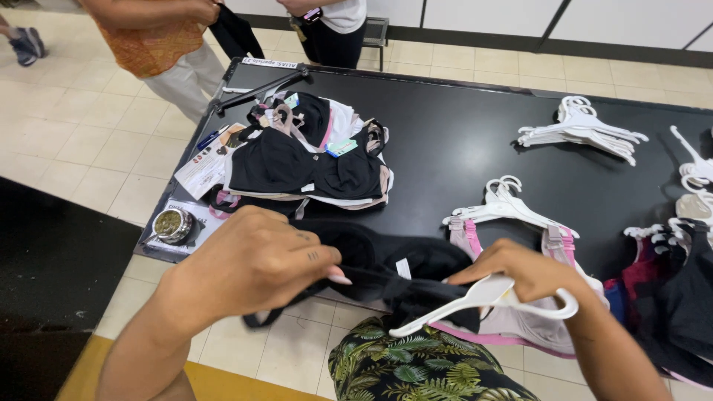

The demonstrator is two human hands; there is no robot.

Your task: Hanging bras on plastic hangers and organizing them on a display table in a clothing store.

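- the left hand (256, 263) pinches a strap of a black fabric bra (386, 271) between thumb and fingers, at the near edge of the black table (460, 141).
- the right hand (523, 271) grips a white plastic hanger (483, 297), its hook curling out to the right and its arm angled down to the left against the black bra.
- the black bra hangs partly over the near table edge, above the person's leaf-printed green clothing (423, 367); it looks to be only partly on the hanger, so i judge this piece to be mid-way, not finished.
- just right of the hands lies a pale pink bra on a white hanger (520, 223), seemingly already done, and further right more hung garments in dark red and black (668, 275).
- on the far left of the table sits a pile of loose black and beige bras with tags (312, 160), apparently unhung, so a fair share is left.
- at the far right, a stack of bare white hangers (583, 134) waits.
- near left on the table is a small round metal tin (173, 224) beside printed cards (204, 167).
- two other people (171, 44) stand on the tiled floor beyond the far left corner.
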